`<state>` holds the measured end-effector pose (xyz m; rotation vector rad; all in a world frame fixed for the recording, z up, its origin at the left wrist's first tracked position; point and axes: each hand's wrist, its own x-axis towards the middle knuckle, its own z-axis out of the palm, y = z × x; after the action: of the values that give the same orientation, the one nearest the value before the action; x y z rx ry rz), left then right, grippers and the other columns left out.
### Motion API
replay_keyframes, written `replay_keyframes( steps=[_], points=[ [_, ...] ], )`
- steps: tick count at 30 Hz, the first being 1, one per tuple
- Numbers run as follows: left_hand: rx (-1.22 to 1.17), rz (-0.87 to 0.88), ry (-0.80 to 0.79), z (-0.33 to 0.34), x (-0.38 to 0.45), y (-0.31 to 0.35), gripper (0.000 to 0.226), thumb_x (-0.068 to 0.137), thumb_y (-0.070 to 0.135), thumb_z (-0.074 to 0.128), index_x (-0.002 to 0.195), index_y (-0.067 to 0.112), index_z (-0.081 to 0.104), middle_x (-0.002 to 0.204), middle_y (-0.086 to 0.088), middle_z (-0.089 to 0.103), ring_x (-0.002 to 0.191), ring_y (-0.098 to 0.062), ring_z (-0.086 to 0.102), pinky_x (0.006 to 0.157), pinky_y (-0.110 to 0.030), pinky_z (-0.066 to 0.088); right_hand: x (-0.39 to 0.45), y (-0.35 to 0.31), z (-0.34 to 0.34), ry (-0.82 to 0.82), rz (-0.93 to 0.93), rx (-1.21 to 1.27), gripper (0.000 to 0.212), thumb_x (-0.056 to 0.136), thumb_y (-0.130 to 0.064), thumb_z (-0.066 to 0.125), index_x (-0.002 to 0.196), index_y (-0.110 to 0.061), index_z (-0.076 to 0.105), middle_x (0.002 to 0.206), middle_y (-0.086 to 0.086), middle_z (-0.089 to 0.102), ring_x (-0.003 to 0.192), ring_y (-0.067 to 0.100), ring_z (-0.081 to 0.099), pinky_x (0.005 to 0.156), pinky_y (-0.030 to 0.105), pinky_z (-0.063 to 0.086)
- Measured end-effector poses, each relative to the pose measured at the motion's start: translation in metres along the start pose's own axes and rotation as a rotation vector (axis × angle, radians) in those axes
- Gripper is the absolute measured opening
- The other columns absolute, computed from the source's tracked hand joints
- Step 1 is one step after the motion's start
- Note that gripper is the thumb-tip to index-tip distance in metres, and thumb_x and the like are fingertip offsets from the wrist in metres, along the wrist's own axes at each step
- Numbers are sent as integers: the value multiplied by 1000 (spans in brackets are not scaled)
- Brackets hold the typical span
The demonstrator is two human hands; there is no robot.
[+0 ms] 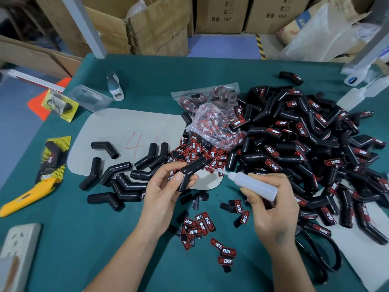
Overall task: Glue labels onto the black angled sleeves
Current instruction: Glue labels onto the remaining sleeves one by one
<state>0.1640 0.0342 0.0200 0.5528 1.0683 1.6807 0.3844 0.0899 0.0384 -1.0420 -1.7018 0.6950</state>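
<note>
My left hand point(166, 186) grips a black angled sleeve point(192, 170) above the green table, one leg pointing up right. My right hand point(271, 203) holds a translucent glue bottle point(254, 185); its thin needle tip reaches the upper leg of that sleeve. Several bare sleeves point(124, 180) lie to the left. A big heap of labelled sleeves point(311, 140) fills the right side. Loose red and black labels point(200, 226) lie between my forearms, with more labels point(195, 153) just beyond the held sleeve.
Plastic bags of labels point(214, 114) sit mid table on a grey sheet point(126, 127). A yellow utility knife point(27, 194) and packaged sleeves point(53, 159) lie at left, a power strip point(19, 256) at bottom left, black scissors point(320, 258) at right. Cardboard boxes point(155, 28) stand behind.
</note>
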Motion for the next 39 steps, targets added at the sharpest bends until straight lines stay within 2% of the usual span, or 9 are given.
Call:
replay_keyframes(
  steps=[5,9,14,21,39],
  points=[
    [-14,-1,4,-1,0,1,20,98,13,62,113,16,75,109,-12,76,101,-27,76,91,-29,59,0,-1,0,-15,-11,-6,37,91,-31,68,117,-56,57,111,-27,60,100,10,65,78,26,51],
    [-14,4,-3,0,0,0,21,97,15,63,113,18,76,108,-10,76,99,-27,76,90,-29,59,-1,1,0,0,11,8,30,91,-31,69,113,-48,58,110,-25,61,100,10,65,80,31,53],
    [4,3,-4,-2,0,0,19,98,14,65,113,18,76,108,-9,76,100,-26,76,91,-29,58,-4,0,2,-49,3,15,25,90,-29,69,114,-32,61,111,-18,61,99,1,62,83,10,44],
    [18,8,-17,-3,1,-2,24,94,24,71,116,16,74,110,-12,76,103,-29,75,92,-29,58,-4,1,3,-63,6,19,25,91,-29,68,115,-32,61,111,-18,61,99,2,62,83,10,43],
    [50,28,-21,-6,3,-4,24,95,23,71,117,15,73,112,-12,75,103,-29,75,94,-30,58,-5,2,2,-66,11,24,23,91,-29,69,114,-32,62,108,-18,60,95,2,62,79,9,44]
  ],
)
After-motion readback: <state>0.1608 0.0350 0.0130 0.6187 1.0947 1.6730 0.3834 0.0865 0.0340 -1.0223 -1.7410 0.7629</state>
